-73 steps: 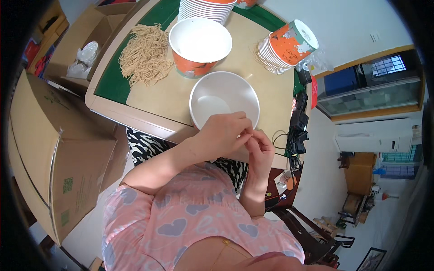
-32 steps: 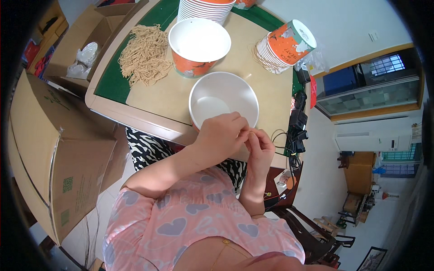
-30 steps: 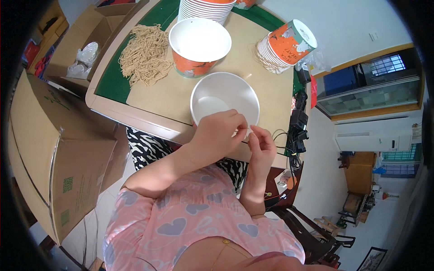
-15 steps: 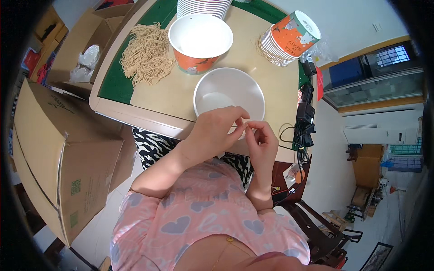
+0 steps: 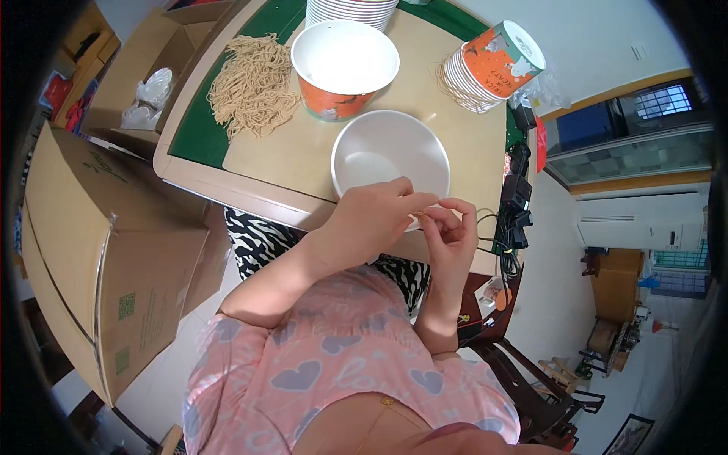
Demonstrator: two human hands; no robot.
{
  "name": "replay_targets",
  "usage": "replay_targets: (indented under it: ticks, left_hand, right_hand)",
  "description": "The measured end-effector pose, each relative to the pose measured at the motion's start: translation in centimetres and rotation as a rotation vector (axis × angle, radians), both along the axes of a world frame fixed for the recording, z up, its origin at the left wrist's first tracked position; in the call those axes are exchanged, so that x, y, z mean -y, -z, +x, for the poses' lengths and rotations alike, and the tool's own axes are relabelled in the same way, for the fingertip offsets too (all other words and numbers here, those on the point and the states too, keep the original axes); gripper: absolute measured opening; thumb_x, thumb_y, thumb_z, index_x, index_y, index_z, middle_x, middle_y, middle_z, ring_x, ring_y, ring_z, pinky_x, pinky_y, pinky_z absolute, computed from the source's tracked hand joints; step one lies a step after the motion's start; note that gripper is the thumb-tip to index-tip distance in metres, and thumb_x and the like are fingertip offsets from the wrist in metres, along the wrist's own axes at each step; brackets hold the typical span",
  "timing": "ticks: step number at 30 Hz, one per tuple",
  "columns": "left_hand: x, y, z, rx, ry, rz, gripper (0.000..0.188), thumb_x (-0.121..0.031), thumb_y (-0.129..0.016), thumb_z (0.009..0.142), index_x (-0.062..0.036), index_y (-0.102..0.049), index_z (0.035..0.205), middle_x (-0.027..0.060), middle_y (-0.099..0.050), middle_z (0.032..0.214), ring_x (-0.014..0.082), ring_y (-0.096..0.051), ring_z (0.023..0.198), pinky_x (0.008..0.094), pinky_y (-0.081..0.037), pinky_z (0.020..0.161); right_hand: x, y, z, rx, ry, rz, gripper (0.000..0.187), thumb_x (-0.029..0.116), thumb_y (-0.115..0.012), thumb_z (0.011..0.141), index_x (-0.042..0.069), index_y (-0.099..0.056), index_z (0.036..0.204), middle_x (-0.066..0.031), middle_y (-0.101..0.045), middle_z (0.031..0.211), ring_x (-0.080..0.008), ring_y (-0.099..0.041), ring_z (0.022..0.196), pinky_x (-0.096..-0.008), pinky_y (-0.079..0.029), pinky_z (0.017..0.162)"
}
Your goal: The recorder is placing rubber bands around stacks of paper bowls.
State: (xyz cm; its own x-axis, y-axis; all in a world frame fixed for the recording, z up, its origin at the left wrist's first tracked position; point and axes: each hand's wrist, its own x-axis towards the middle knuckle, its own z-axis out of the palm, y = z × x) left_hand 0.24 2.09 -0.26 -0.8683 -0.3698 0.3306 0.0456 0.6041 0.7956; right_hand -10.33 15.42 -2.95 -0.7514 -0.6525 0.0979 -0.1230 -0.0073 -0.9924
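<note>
My left hand (image 5: 373, 215) and my right hand (image 5: 450, 241) meet with bent, pinching fingers over the near rim of a white paper bucket (image 5: 413, 140). Between the fingertips shows a tiny bit of tan string (image 5: 419, 215), mostly covered by the fingers. The bucket sits with its mouth towards me, and its inside is white. Just beyond it stands an orange printed paper bucket (image 5: 337, 101), upright. To the left of that lies a loose heap of tan strings (image 5: 252, 87).
A stack of white-rimmed buckets (image 5: 351, 14) stands at the far edge. At the right lies a tilted stack of orange buckets (image 5: 497, 67) with strings hanging from it. Black adapters and cables (image 5: 516, 193) line the table's right side. Cardboard boxes (image 5: 152, 258) stand on the left.
My hands have shifted slightly right, and my right fingers have spread a little from the left ones. The whole view has moved slightly; the buckets and string heap stay in place.
</note>
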Motion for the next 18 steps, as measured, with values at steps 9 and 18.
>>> replay_targets:
  ticks: [9, 18]
  left_hand:
    - [0.03, 0.88, -0.73, -0.065, 0.012, -0.093, 0.009, -0.012, -0.063, 0.081, -0.0093, -0.061, 0.089, 0.0071, -0.057, 0.080, 0.0268, -0.062, 0.071, 0.0374, -0.049, 0.060]
    - [0.46, 0.39, -0.28, 0.031, -0.015, -0.066, 0.013, -0.006, -0.065, 0.077, -0.0071, -0.060, 0.089, 0.0081, -0.060, 0.084, 0.0285, -0.062, 0.078, 0.0365, -0.049, 0.065]
  right_hand:
    - [-0.21, 0.11, -0.42, -0.008, -0.037, 0.009, 0.028, -0.004, -0.062, 0.086, 0.004, -0.049, 0.110, -0.0046, -0.066, 0.087, -0.0021, -0.049, 0.064, -0.0154, -0.038, 0.058]
    - [-0.12, -0.05, -0.39, -0.001, -0.062, 0.014, 0.028, -0.003, -0.062, 0.087, 0.004, -0.048, 0.110, -0.0054, -0.066, 0.088, -0.0019, -0.048, 0.063, -0.0155, -0.037, 0.058]
